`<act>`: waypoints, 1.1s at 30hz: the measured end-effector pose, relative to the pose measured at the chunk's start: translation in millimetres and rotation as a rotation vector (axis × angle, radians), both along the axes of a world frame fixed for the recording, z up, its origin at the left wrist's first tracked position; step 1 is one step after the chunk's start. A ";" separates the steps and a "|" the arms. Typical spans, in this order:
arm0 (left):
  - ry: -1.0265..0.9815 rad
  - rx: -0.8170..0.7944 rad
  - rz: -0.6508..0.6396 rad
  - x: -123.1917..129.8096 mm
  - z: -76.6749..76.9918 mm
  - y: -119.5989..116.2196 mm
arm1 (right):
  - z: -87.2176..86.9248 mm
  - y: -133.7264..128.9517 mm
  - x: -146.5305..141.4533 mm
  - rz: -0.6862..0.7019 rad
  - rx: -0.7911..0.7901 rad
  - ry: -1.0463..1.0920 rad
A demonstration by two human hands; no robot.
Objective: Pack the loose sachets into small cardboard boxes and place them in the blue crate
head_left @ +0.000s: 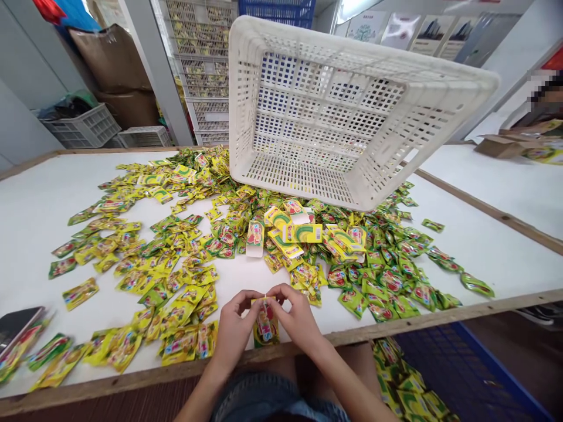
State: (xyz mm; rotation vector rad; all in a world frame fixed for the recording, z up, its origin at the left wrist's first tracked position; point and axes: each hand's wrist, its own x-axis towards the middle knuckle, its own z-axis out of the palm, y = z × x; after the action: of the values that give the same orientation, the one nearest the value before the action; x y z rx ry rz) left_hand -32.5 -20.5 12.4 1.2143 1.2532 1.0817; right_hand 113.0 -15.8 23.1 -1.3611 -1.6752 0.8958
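Observation:
Near the table's front edge, my left hand (237,322) and my right hand (297,316) pinch the top edge of a small green and yellow packet (266,323) from both sides, fingertips almost meeting. The packet stands between them with its printed face towards me. Yellow packets (180,313) lie in a loose pile to the left, and green packets (391,278) are heaped to the right. Beyond my hands, flat yellow cartons (303,233) and a white-ended carton (255,237) rest on the heap.
A large white plastic crate (303,190) leans tilted on the packets at the back. A dark phone-like object (20,328) lies at the far left. Below the table at right is a blue crate (475,375) beside more packets. Part of a person (548,102) shows at far right.

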 end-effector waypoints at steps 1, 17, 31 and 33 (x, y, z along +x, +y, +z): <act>0.013 0.003 0.004 0.8 -0.6 1.8 | 0.7 1.6 -0.7 -0.018 -0.020 -0.007; 0.179 0.241 -0.223 2.5 6.1 13.2 | 19.1 -36.1 64.3 -0.140 0.026 -0.081; 0.544 0.726 -0.123 45.2 -3.1 155.8 | 22.7 -34.5 129.8 -0.125 0.009 -0.486; 0.502 0.674 -0.038 23.3 2.7 150.1 | 10.2 -2.2 102.8 -0.086 0.061 -0.464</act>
State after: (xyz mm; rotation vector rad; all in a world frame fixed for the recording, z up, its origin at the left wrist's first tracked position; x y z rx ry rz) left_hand -9.2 129.6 15.1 2.1127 1.2546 1.2642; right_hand 215.8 -18.0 33.3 -1.6745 -1.9471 0.4961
